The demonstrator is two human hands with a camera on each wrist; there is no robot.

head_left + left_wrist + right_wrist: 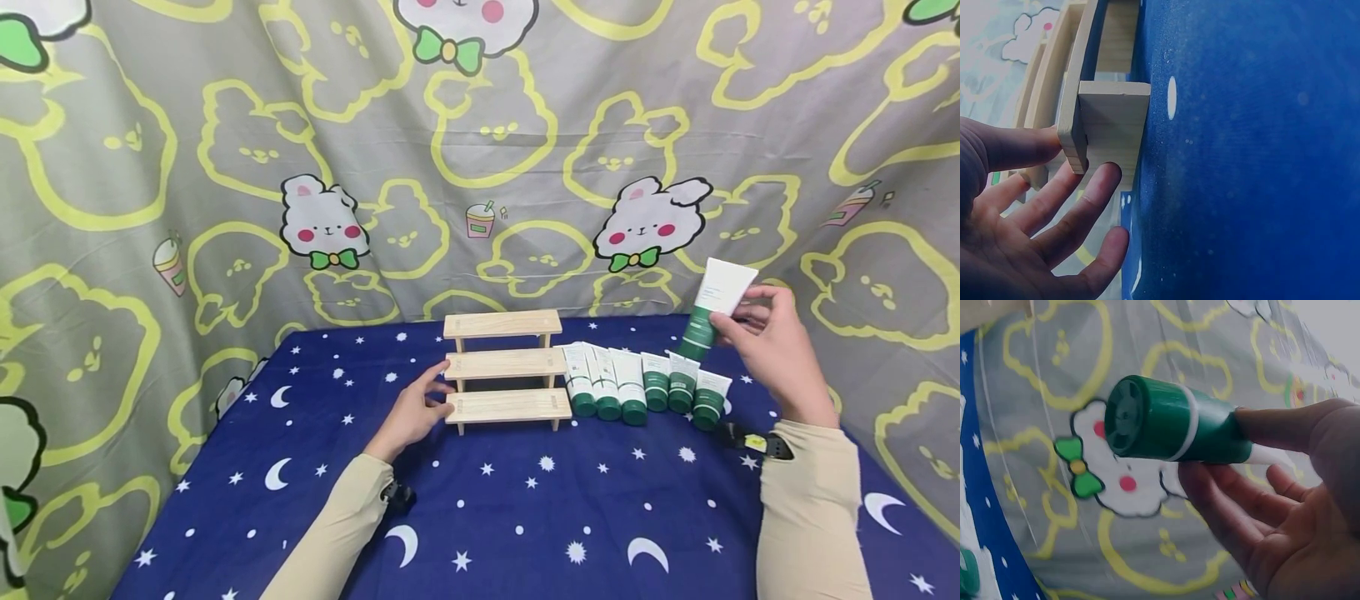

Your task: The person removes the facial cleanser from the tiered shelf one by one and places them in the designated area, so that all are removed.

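A three-step wooden stand [510, 364] is on the blue table, its steps bare. At its left end my left hand [411, 408] pinches the lowest step; in the left wrist view the thumb [1025, 147] lies on one face of the board and fingertips touch its other side. My right hand [776, 346] holds a white and green squeeze tube [720, 300] in the air, cap down and tilted, between thumb and fingers. The right wrist view shows its green cap [1129, 415] facing the camera. Below it, several similar tubes [632, 387] form a row right of the stand.
A dark blue cloth [517, 500] with white moons and stars covers the table. Grey curtain [495, 167] with yellow outlines and white cartoon animals hangs close behind and at both sides. Each wrist wears a black strap [397, 497].
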